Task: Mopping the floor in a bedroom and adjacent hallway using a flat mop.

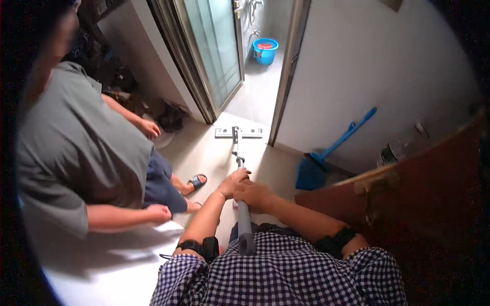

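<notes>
Both forearms reach forward from the lower edge. The left hand (233, 182) and the right hand (253, 195) are wrapped tight around the grey mop handle (243, 217), side by side, left slightly ahead. The handle runs from the checked shirt (286, 275) forward to the flat mop head (239, 132), which rests on the floor at the doorway threshold (245, 120).

The person is wearing a short-sleeved shirt in a dark-blue-and-white gingham check (286, 275), its sleeves ending above the elbows. A black strap-on band with a small boxy unit (201, 248) is wrapping the left forearm, and a matching black band (334, 240) is circling the right forearm.
</notes>
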The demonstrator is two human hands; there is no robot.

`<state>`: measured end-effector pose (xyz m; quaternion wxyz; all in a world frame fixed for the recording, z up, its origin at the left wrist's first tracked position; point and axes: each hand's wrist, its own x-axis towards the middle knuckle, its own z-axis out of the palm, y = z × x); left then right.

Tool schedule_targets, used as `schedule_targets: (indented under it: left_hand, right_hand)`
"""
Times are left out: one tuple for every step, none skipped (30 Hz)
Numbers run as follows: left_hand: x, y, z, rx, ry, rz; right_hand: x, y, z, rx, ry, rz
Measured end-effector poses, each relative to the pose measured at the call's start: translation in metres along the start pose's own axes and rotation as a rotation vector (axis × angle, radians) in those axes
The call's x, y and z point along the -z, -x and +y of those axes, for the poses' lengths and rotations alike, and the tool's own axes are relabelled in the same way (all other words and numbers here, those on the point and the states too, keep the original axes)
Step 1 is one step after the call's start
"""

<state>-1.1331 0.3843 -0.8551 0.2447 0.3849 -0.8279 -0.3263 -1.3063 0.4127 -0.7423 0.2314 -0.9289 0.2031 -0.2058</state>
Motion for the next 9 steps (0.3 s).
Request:
schedule_targets:
  left_hand:
    - [0.008, -0.007, -0.007, 0.079, 0.040, 0.059]
    - [0.016, -0.014, -0.015, 0.042, -0.002, 0.078]
    - [0.028, -0.019, -0.022, 0.038, -0.006, 0.072]
    - [0.039, -0.023, -0.028, 0.029, -0.011, 0.069]
    - [0.051, -0.026, -0.032, 0.019, -0.018, 0.065]
    - [0.046, -0.031, -0.036, 0.087, 0.110, 0.076]
    - [0.044, -0.032, -0.039, 0.085, 0.107, 0.068]
    - [0.043, -0.032, -0.041, 0.107, 0.142, 0.041]
    - [0.057, -0.040, -0.026, 0.118, 0.175, -0.002]
  right_hand:
    - [-0.001, -0.011, 0.010, 0.054, 0.014, 0.027]
    - [-0.002, -0.023, 0.021, 0.108, 0.028, 0.055]
    - [0.001, -0.036, 0.024, 0.105, 0.029, 0.062]
    - [0.003, -0.049, 0.027, 0.077, 0.025, 0.069]
    - [0.006, -0.060, 0.029, 0.049, 0.020, 0.079]
    - [0.003, -0.061, 0.032, 0.080, 0.041, 0.076]
    - [0.001, -0.060, 0.035, 0.076, 0.041, 0.084]
    - [0.000, -0.058, 0.037, 0.065, 0.001, 0.009]
    - [0.003, -0.061, 0.043, 0.041, -0.033, -0.052]
